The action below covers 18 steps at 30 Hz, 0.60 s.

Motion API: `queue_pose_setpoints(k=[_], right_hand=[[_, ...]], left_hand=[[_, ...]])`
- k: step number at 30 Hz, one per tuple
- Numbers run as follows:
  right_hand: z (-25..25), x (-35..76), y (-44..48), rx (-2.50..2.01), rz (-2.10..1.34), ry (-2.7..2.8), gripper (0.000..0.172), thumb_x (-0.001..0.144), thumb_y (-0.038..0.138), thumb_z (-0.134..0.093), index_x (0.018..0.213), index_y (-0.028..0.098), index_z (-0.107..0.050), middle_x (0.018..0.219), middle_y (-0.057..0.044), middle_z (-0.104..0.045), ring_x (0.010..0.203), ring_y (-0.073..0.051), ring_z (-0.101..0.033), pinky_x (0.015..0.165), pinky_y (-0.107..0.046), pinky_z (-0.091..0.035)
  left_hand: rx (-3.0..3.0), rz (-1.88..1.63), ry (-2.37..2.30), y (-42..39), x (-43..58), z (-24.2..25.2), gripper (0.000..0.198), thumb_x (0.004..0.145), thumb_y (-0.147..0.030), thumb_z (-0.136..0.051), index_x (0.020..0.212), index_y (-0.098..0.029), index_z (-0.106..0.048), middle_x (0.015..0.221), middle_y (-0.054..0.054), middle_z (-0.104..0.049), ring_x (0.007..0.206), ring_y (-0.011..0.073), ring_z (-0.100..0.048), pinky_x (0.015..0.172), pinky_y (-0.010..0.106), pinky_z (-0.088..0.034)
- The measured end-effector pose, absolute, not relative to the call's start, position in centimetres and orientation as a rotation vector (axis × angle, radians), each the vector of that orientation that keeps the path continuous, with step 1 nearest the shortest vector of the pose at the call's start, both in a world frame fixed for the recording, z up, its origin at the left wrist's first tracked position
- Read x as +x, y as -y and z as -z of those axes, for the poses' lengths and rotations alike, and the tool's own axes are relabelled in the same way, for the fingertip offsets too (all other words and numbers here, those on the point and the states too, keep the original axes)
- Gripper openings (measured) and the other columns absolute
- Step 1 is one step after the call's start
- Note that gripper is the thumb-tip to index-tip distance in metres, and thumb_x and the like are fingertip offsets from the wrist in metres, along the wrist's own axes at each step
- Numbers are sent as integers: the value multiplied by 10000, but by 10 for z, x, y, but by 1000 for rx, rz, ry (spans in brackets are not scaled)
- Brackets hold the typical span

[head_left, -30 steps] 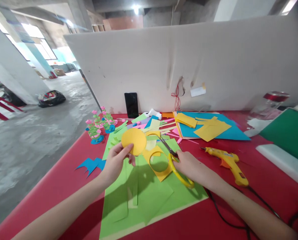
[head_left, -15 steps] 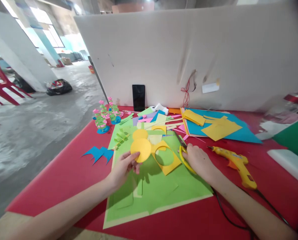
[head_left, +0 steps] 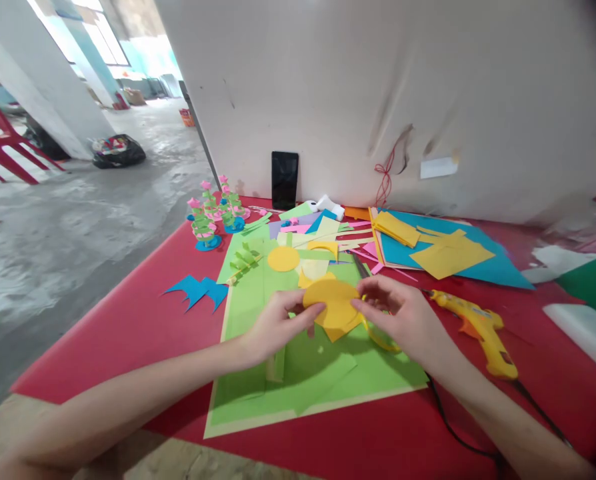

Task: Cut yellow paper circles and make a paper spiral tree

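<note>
A yellow paper circle (head_left: 331,298) is held up between my two hands. My left hand (head_left: 283,321) pinches its left edge between thumb and fingers, and my right hand (head_left: 397,312) grips the right edge the same way. Below it lies a yellow paper offcut (head_left: 335,331), mostly hidden by the circle. Partly covered by my right hand, yellow-handled scissors (head_left: 385,341) rest on the green paper sheet (head_left: 248,407). Another yellow circle (head_left: 283,259) lies flat beyond my left hand, beside a green paper leaf stem (head_left: 245,263).
Small paper flower plants (head_left: 209,223) stand at the back left, near blue paper cutouts (head_left: 195,291). A yellow glue gun (head_left: 478,327) with its cord lies at right. A phone (head_left: 285,180) leans on the white board. Blue sheets (head_left: 488,257) and paper scraps lie behind.
My right hand has let go of the scissors and taken the circle's right edge. My left hand has moved right with the circle, over the offcut. The view has tilted down.
</note>
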State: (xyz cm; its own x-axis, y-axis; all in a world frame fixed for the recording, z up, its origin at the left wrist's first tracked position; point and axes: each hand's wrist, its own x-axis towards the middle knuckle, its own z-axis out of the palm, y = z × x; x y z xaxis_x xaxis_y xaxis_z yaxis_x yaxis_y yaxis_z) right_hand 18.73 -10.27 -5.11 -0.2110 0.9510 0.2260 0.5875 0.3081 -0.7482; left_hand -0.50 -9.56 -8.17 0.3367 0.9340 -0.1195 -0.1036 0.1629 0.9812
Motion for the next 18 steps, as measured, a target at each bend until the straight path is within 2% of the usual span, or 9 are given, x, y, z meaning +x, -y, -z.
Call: queue_pose_setpoints(k=[2,4,5,9,11,14,18], right_hand=[[53,185,106,-1344,-528,1840,38,807,199,-573,803,186,-537,694,7,-598,558,-97,-558,482,-181,-479],[56,185,109,-1311,-309,1792,76,799,129,-556,816,190,-514,692,7,-561,542,-95,-513,478,-198,-449],[58,185,111,-1274,-194,1791,116,786,94,-550,824,193,-503,712,-1,-554,573,-103,-514,504,-211,-446],[68,182,116,-1010,188,1954,257,709,24,-574,882,200,-504,831,-49,-595,758,-167,-557,651,-286,-473],[73,180,118,-917,304,2041,290,685,7,-586,894,193,-514,828,-64,-612,747,-184,-551,656,-310,-475],[76,177,118,-876,371,2108,284,676,13,-603,897,170,-518,831,-85,-623,770,-208,-539,680,-343,-471],[70,176,117,-939,275,2164,279,713,155,-640,955,128,-503,970,-135,-593,919,-251,-519,758,-389,-455]], left_hand=[[1092,-992,-888,95,2,83,225,766,-278,-640,971,-189,-622,910,17,-659,749,111,-622,698,211,-472],[892,-1045,-767,95,10,82,311,821,-335,-575,1119,-259,-529,1180,29,-567,1004,158,-589,868,276,-453],[762,-1042,-684,96,14,80,317,842,-379,-534,1137,-268,-508,1242,37,-523,1076,182,-558,909,312,-437],[446,-934,-456,99,26,66,455,863,-548,-365,1153,-226,-504,1208,87,-555,1071,228,-554,878,356,-446],[401,-894,-438,100,28,58,519,856,-587,-318,1211,-238,-466,1180,86,-583,1041,226,-571,837,343,-457],[410,-882,-450,99,28,51,519,856,-584,-314,1243,-265,-447,1150,74,-606,1002,220,-589,760,311,-472],[406,-924,-447,97,24,56,432,875,-496,-359,1192,-238,-498,1098,79,-616,950,211,-600,735,311,-490]])
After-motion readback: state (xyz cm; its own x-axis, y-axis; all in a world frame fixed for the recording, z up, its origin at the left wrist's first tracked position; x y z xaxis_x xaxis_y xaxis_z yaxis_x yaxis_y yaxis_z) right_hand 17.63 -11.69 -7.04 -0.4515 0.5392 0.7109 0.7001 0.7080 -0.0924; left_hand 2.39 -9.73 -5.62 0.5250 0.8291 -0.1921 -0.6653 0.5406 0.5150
